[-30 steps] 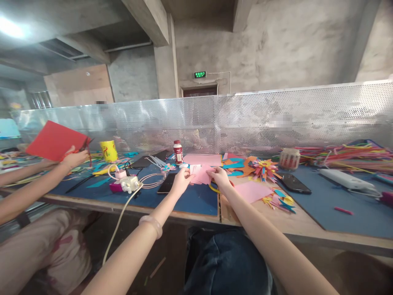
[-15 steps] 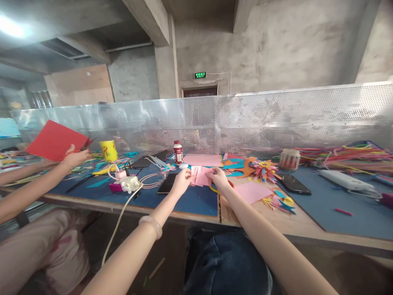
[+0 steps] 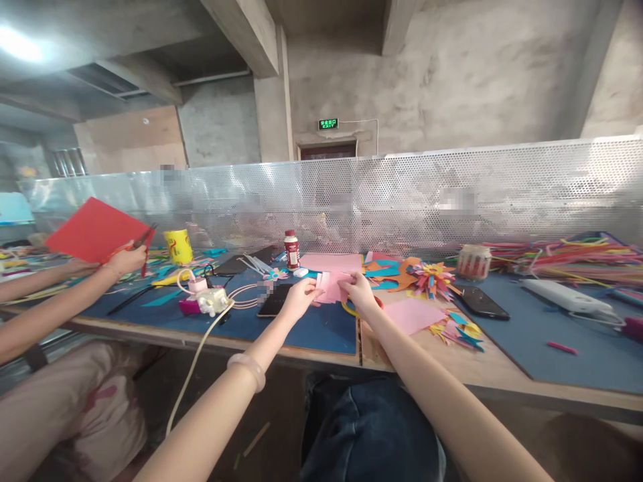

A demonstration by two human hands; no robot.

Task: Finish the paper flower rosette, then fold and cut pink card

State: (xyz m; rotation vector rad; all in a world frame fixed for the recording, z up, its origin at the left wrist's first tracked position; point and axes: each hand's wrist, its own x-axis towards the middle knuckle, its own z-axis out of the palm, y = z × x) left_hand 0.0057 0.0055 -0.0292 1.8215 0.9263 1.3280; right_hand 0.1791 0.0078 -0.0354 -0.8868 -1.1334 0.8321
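A small piece of pink paper (image 3: 331, 288) with a fold at its left side is held up between my two hands over the table. My left hand (image 3: 303, 296) pinches its left edge, and my right hand (image 3: 360, 292) pinches the right edge. Under the right hand the yellow and red handles of scissors (image 3: 349, 308) show in part; the blades are hidden. A larger pink sheet (image 3: 412, 314) lies to the right. Behind the held paper is another pink sheet (image 3: 331, 262). A black tablet or phone (image 3: 274, 301) lies beside my left hand.
A drink bottle (image 3: 291, 250), a paper flower (image 3: 432, 278), a phone (image 3: 482, 302) and a glass jar (image 3: 473, 262) stand or lie around. At left, a charger with cable (image 3: 213, 301) sits near a co-worker's hand (image 3: 128, 260) cutting red paper (image 3: 95, 231). A perforated metal screen (image 3: 241, 201) runs behind.
The left part of the pink paper has been folded or turned, and less of its pale striped portion shows. My left hand has shifted slightly right. The co-worker's scissors have opened.
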